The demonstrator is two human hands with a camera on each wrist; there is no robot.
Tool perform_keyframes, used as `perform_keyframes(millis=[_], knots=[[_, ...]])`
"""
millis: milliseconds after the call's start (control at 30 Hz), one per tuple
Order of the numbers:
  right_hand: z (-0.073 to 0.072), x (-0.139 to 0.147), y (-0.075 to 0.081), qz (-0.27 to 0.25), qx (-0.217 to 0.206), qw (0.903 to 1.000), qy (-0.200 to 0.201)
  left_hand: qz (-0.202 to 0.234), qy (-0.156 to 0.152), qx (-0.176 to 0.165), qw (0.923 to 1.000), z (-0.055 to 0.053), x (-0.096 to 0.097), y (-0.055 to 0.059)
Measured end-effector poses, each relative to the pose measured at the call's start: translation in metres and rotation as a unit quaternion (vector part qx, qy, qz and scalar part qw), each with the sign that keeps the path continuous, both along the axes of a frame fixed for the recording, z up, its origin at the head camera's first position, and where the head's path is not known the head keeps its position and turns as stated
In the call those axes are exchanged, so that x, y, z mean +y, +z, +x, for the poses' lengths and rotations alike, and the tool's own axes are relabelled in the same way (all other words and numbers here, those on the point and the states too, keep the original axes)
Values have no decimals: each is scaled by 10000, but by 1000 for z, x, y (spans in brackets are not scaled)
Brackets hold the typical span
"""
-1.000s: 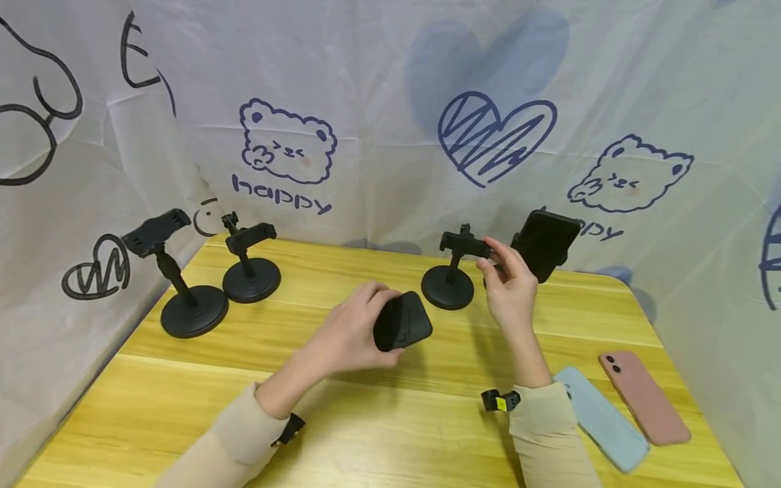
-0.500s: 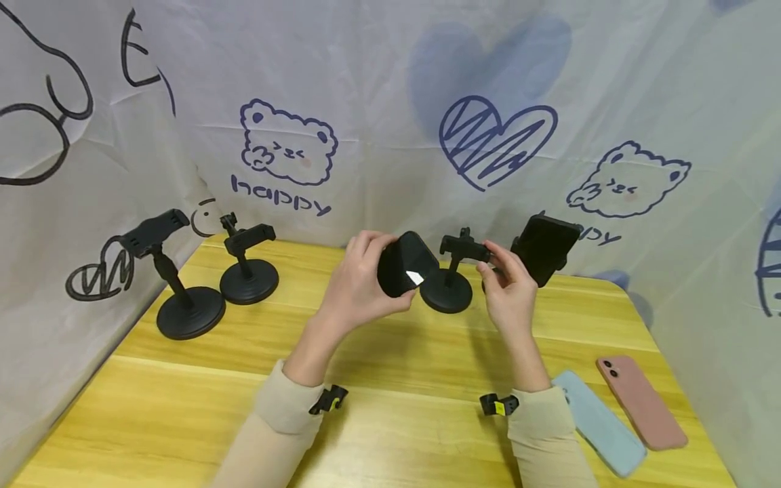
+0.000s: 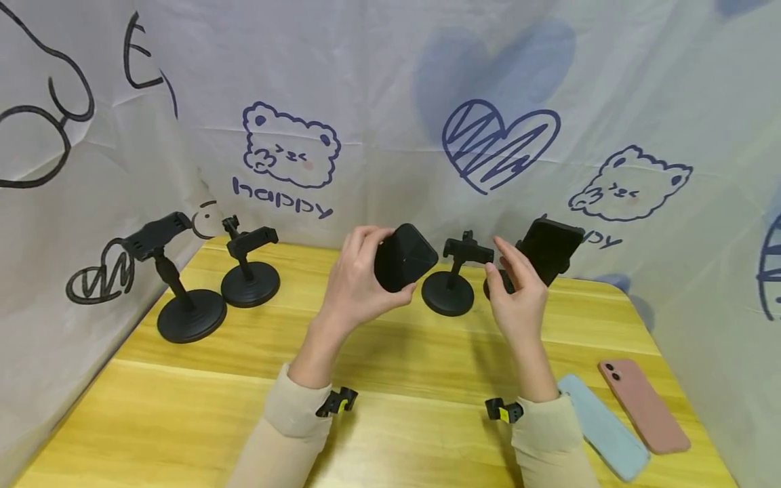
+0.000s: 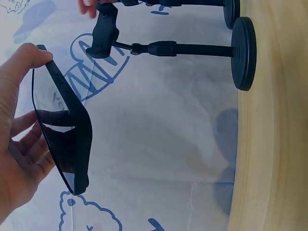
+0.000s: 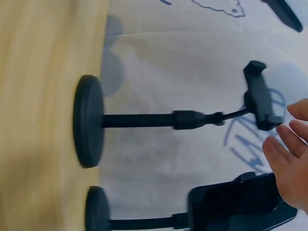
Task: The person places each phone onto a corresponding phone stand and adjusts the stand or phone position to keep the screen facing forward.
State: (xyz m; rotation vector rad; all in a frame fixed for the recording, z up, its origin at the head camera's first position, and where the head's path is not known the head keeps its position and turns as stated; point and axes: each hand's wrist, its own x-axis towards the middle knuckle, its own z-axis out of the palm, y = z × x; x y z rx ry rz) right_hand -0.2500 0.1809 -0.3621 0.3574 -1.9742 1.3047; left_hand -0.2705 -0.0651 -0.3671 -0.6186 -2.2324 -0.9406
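Observation:
My left hand (image 3: pixel 350 281) grips a black smartphone (image 3: pixel 405 257) by its edges, raised above the table and tilted. In the left wrist view the thumb is on one edge of the phone (image 4: pixel 83 130), with the fingers behind it. Just right of it stands a black phone stand (image 3: pixel 448 295) with nothing in its clamp (image 3: pixel 468 251). My right hand (image 3: pixel 521 298) is beside that clamp, thumb and fingers spread apart. In the right wrist view its fingertips are right at the lower end of the clamp (image 5: pixel 260 98). Another dark phone (image 3: pixel 551 247) sits in a stand behind the right hand.
Two more black stands, a taller one (image 3: pixel 191 315) and a shorter one (image 3: pixel 250 283), stand at the left. A light blue phone (image 3: pixel 604 423) and a pink phone (image 3: pixel 643 407) lie face down at the right. White printed cloth (image 3: pixel 378 183) walls the wooden table (image 3: pixel 390 434).
My left hand has carried the black smartphone up and forward, close to the stand's clamp. My right hand has let go of the clamp's end and shifted slightly right, its fingers parting.

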Motion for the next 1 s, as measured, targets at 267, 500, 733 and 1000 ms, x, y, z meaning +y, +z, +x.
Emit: perform_keyframes(millis=[267,500,733,1000], knots=[[2,-6,2,191,375,9976,547,-195,-175,123,9996,3,5,3],[9,-14,5,393,-522,9895,1286,-525,-446,378,9969,6,13,0],[14,-18,7,531,-1588,9780,1243,-719,-809,615,9922,7,20,-4],[16,-15,7,545,-1853,9751,1089,-862,-870,640,9904,10,25,-4]])
